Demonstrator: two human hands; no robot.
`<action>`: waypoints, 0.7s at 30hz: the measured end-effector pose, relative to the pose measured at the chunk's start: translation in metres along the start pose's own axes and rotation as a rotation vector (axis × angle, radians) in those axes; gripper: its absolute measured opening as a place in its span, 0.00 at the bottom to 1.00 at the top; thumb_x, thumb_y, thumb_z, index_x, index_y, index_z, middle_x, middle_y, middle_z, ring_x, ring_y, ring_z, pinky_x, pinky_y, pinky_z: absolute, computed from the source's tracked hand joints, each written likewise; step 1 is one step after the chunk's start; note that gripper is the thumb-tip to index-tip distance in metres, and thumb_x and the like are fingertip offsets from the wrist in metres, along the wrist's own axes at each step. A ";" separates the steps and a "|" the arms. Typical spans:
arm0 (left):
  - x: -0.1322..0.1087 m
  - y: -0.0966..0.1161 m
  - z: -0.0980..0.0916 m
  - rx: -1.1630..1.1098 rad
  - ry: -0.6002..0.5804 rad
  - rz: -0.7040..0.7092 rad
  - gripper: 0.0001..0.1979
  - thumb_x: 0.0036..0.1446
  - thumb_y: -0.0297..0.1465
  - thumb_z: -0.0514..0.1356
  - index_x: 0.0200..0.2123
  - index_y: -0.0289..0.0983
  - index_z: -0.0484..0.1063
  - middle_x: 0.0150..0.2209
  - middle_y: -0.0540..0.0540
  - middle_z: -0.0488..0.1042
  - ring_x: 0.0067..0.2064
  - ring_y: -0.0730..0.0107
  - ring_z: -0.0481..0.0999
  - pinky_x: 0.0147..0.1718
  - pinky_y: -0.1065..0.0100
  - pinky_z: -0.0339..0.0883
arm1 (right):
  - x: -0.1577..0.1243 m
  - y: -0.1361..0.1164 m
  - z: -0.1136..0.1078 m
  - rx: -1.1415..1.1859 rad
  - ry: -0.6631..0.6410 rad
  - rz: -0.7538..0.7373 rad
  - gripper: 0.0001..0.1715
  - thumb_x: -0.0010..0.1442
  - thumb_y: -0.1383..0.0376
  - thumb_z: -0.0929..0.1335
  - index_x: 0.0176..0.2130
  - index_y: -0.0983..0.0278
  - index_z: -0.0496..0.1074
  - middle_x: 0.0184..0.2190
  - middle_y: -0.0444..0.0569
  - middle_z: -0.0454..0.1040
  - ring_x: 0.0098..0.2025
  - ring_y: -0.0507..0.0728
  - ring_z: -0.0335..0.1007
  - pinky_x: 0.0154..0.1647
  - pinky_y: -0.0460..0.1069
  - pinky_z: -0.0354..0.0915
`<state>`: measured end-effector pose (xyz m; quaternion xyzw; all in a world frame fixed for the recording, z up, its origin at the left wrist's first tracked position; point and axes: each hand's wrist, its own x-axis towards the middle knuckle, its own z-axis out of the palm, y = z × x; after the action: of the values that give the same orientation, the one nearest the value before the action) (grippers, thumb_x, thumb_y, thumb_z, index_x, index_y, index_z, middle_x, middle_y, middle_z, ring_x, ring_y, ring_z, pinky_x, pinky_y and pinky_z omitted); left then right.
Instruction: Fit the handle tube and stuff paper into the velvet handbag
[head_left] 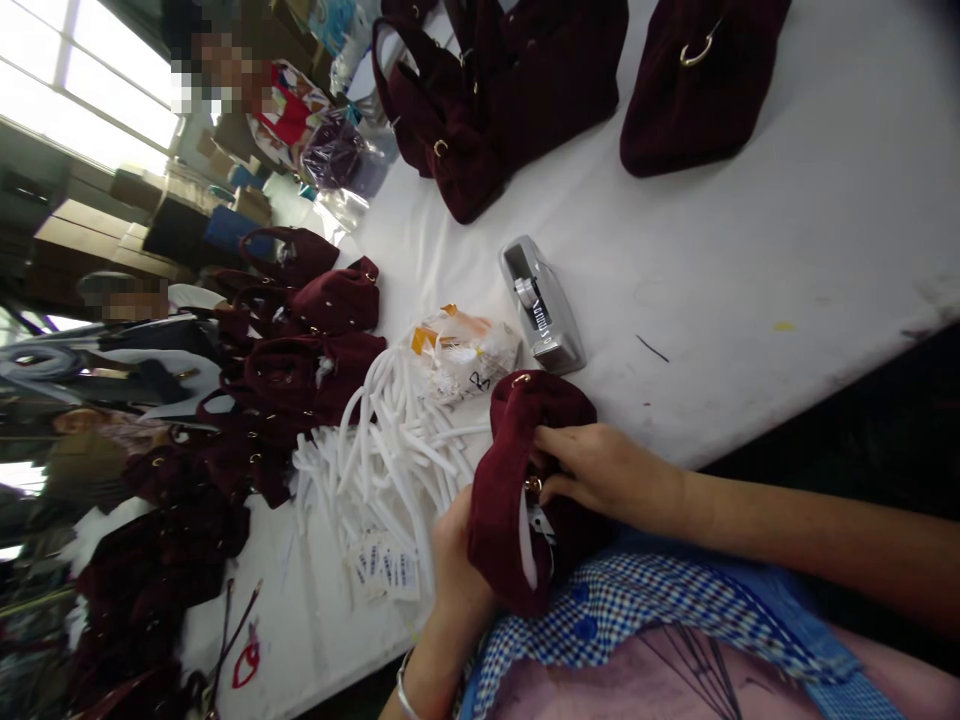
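Note:
A small maroon handbag [501, 500] is held tilted in front of my body, its opening showing a white edge. My left hand [455, 560] grips the bag's left side, with most of its fingers hidden behind the fabric. Bent fingers of my right hand [592, 468] pinch at the bag's opening, close to a gold-coloured metal fitting [533, 484]. Their tips are partly hidden in the folds. A small white tag [540, 522] hangs just below that fitting.
Left of the bag lies a heap of white tubes [397, 440] with printed labels [382, 565]. Beyond are a plastic packet [465, 355] and a grey tape dispenser [541, 305]. More maroon bags [697, 90] stand on the white table [750, 270]. Red-handled scissors [246, 658] lie lower left; people are behind.

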<state>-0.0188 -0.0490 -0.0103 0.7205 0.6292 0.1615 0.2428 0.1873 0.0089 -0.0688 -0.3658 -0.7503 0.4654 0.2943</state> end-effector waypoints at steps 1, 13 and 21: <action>0.000 -0.002 0.000 0.001 -0.011 0.022 0.16 0.54 0.29 0.64 0.47 0.39 0.78 0.42 0.41 0.82 0.40 0.50 0.82 0.39 0.54 0.79 | 0.000 -0.002 0.000 0.003 -0.002 0.008 0.17 0.56 0.72 0.74 0.39 0.62 0.64 0.33 0.43 0.73 0.36 0.57 0.73 0.35 0.48 0.61; -0.008 -0.012 -0.003 0.043 -0.078 0.170 0.19 0.57 0.29 0.62 0.53 0.39 0.76 0.52 0.40 0.79 0.52 0.54 0.79 0.55 0.55 0.74 | 0.005 -0.015 0.004 -0.040 -0.005 0.142 0.17 0.54 0.74 0.73 0.38 0.62 0.64 0.31 0.43 0.74 0.33 0.57 0.72 0.31 0.48 0.57; 0.001 -0.015 -0.007 -0.131 -0.079 0.040 0.16 0.57 0.30 0.62 0.49 0.38 0.78 0.47 0.43 0.81 0.46 0.58 0.81 0.47 0.60 0.77 | -0.001 0.000 0.020 0.062 0.172 -0.027 0.14 0.56 0.73 0.74 0.34 0.62 0.65 0.28 0.40 0.70 0.29 0.52 0.68 0.30 0.46 0.60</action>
<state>-0.0346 -0.0453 -0.0130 0.7211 0.5928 0.1786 0.3111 0.1725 -0.0015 -0.0771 -0.3849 -0.7125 0.4511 0.3752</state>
